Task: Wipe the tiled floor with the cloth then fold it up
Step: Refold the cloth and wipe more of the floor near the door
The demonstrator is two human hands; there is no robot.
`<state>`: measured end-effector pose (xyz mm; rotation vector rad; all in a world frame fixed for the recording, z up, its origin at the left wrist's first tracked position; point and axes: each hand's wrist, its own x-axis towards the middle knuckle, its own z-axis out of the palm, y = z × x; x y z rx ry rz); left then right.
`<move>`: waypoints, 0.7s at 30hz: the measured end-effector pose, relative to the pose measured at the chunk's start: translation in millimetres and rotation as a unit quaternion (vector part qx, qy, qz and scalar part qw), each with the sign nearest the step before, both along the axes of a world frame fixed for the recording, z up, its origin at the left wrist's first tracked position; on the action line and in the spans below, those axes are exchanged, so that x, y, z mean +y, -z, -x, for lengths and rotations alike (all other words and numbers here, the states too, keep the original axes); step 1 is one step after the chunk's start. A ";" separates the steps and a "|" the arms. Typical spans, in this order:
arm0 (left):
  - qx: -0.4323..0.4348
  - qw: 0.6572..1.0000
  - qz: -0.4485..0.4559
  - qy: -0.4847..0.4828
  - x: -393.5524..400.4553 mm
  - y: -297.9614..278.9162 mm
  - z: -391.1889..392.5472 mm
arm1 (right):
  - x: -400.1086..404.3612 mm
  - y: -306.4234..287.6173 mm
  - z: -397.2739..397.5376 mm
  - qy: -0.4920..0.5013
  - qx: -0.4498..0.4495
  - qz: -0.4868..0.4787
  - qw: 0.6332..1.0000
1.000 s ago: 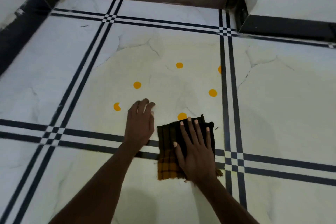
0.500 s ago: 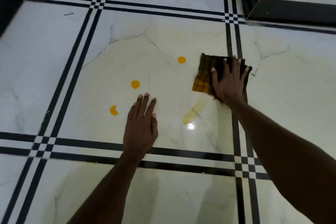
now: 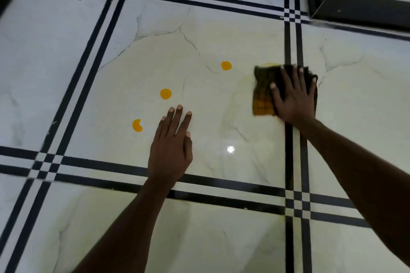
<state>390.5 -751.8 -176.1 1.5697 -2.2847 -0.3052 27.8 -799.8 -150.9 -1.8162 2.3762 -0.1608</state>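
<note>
- Since before, cloth [image 3: 264, 93] and right hand [image 3: 292, 99] shifted slightly nearer on floor [image 3: 88, 217], right side.
- Right hand presses it flat, fingers straight.
- Left hand [image 3: 170, 150] rests flat near spots [image 3: 165, 94].

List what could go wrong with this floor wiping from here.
1. The cloth already looks yellow-stained, so it may smear rather than lift the three orange spots left.
2. The left hand rests flat on glossy, possibly wet tile and could slip.
3. A faint streak beside the cloth may dry on.
</note>
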 end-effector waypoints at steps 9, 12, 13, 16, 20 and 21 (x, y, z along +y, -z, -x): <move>0.009 1.000 0.006 0.009 0.9 -3.0 -0.6 | 24.4 -3.3 -100.8 -0.270 0.023 -0.018 0.963; 0.010 1.000 0.012 0.004 1.7 -3.5 0.7 | 56.9 -5.0 -37.0 -0.298 0.033 -0.043 0.953; 0.009 1.000 0.012 0.004 1.5 -3.1 0.8 | 46.6 -5.6 -17.3 -0.255 0.027 -0.036 0.966; 0.008 1.000 0.010 0.005 0.2 -1.6 1.0 | -21.7 -6.3 -2.5 -0.064 0.006 -0.018 0.998; 0.013 1.000 0.015 0.006 -0.1 0.5 -0.3 | -87.9 -0.7 -92.0 -0.093 0.009 0.006 0.996; 0.015 1.000 0.015 0.006 -0.1 0.0 -0.5 | -79.4 0.7 -118.3 -0.139 0.013 0.018 0.990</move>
